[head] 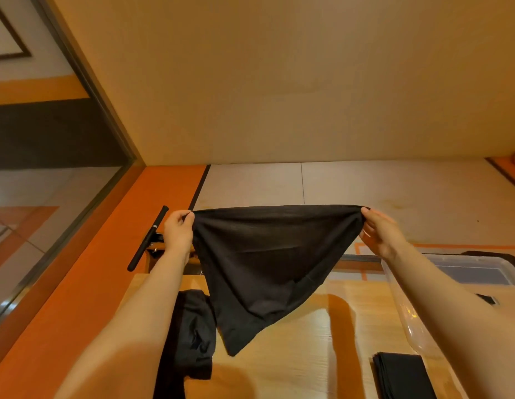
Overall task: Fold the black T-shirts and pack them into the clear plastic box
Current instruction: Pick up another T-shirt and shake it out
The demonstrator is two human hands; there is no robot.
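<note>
Two hands up: a black T-shirt [268, 260] hangs stretched in the air above the wooden table [302, 355], left hand [178, 231] and right hand [381, 231] each pinching a top corner, wide apart. Clear plastic box [409, 318] sits right, crumpled shirts [193, 335] left.

Black T-shirt [268, 263] stretched taut in mid-air, sagging to a point at 6 o'clock. Crumpled black T-shirts [193, 335] heaped at 7 o'clock. Folded black T-shirt [403, 375] flat at 5 o'clock. Clear plastic box [406, 306] open at 4 o'clock.
</note>
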